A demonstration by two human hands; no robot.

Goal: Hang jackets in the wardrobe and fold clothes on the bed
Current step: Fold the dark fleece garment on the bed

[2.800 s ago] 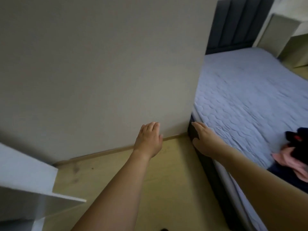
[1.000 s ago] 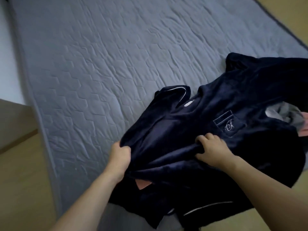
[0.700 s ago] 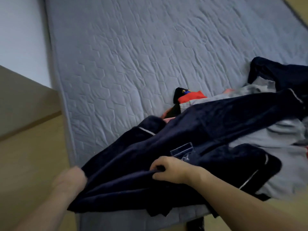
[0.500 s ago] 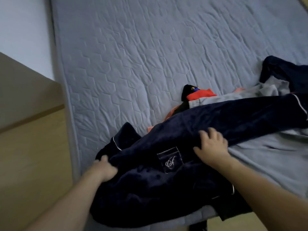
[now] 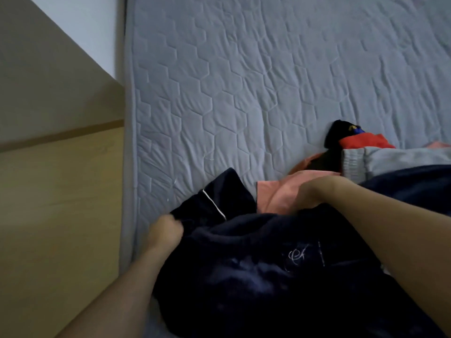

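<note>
Both hands, left hand (image 5: 166,230) and right hand (image 5: 308,196), apparently grip the navy jacket (image 5: 268,276).

dim, soft, motion-blurred, wide-angle edge distortion

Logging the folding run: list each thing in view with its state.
navy garment: bunched at the bed's near edge, gripped by both hands
left hand: grips its piped edge
right hand: curled into its fabric
pink garment: flat, partly covered
grey garment: lying crumpled
bed: mostly bare
</note>
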